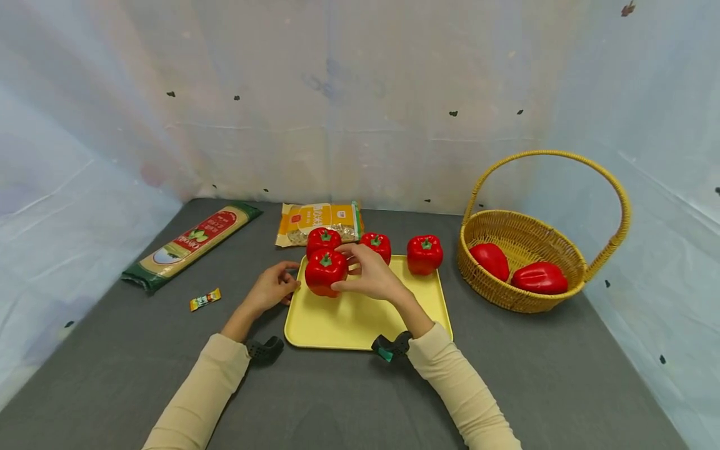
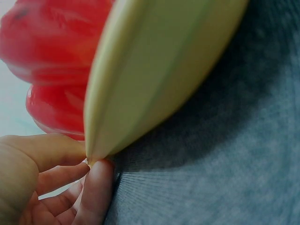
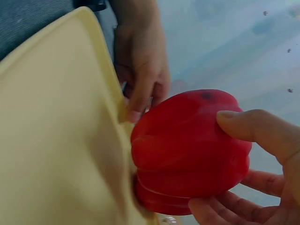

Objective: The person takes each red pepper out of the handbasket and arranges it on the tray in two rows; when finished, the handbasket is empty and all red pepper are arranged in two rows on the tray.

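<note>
My right hand (image 1: 371, 275) grips a red bell pepper (image 1: 325, 281) with a green stem, thumb on one side and fingers on the other. In the head view it overlaps the left part of a yellow tray (image 1: 337, 328). My left hand (image 1: 270, 289) pinches the tray's left rim between thumb and fingers, as the left wrist view shows at the tray edge (image 2: 105, 126). Two more red peppers are at the tray's far side, one behind the held pepper (image 1: 322, 237) and one partly hidden by my right hand (image 1: 378, 242). Another pepper (image 1: 424, 255) sits at the far right corner.
On the right stands a wicker basket (image 1: 509, 302) with a tall handle, holding two red peppers (image 1: 540, 278). Behind the tray lies a yellow food bag (image 1: 323, 215). A long green and red packet (image 1: 194, 240) and a small wrapped bar (image 1: 205, 299) lie to the left.
</note>
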A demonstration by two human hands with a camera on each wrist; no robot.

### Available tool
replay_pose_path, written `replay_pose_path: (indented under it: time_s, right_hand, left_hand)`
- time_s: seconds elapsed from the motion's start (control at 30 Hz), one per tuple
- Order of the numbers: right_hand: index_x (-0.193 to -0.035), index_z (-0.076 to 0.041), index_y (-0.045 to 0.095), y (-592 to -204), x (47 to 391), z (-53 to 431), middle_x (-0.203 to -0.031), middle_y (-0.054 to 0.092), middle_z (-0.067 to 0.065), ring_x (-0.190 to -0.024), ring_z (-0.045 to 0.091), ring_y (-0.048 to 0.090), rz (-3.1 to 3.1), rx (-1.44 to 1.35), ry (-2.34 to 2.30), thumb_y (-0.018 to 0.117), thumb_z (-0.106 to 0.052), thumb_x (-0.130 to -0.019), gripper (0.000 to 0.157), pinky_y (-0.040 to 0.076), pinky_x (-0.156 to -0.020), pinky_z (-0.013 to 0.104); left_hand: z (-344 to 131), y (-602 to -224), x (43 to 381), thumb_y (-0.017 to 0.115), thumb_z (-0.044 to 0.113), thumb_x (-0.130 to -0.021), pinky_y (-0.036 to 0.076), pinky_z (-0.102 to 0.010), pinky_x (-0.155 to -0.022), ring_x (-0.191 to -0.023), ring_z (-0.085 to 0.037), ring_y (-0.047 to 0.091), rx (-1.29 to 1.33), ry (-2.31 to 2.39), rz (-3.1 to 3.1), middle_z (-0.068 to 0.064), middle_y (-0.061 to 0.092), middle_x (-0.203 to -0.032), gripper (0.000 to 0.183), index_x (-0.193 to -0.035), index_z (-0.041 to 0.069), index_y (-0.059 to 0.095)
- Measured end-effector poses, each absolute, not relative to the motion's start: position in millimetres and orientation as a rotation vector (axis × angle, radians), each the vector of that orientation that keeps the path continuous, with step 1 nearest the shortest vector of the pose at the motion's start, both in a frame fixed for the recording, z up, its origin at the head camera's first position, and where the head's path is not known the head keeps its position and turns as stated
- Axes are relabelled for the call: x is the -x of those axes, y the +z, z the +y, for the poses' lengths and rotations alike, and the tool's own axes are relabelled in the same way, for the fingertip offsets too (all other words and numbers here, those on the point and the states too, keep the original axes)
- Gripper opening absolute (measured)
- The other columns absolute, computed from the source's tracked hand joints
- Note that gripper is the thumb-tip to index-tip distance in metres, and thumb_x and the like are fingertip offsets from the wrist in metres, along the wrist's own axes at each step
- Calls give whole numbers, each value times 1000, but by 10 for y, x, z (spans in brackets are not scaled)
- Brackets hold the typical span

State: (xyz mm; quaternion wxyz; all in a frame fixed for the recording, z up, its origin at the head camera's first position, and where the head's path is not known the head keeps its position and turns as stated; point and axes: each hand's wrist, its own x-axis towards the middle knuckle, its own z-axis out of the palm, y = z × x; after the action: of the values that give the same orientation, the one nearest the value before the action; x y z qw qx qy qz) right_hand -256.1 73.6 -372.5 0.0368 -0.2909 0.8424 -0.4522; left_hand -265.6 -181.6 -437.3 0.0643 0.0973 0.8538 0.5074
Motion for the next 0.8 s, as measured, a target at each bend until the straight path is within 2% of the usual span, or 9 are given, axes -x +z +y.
replay_pose_path:
  time_s: [0.23, 0.47, 0.8]
  right_hand:
    - [-130, -6, 48, -3843, 2595, 667, -120, 51, 12, -106, 27, 54, 2560, 913, -1446, 79, -17, -75, 64, 50, -88, 43]
    - [-131, -7, 48, -3932, 2600, 626, -121, 51, 9, -107, 24, 53, 2552, 936, -1408, 78, -18, -76, 64, 51, -88, 38]
    - [-133, -7, 45, -3987, 2605, 594, -125, 47, 10, -110, 25, 52, 2460, 987, -1447, 77, -15, -77, 66, 48, -91, 44]
  left_hand:
    - [-1824, -4374, 2652, 60, 8, -90, 53, -29, -51, -55, -15, 55, -322, 1550, 2566, -14, 54, -80, 45, -130, -4, 44]
    - [-1830, -4391, 2646, 57, 6, -90, 53, -29, -52, -56, -16, 56, -310, 1537, 2569, -12, 54, -80, 43, -130, -3, 45]
    - [-1825, -4399, 2664, 53, 3, -89, 54, -30, -52, -57, -18, 56, -292, 1524, 2582, -11, 53, -80, 41, -129, -2, 46]
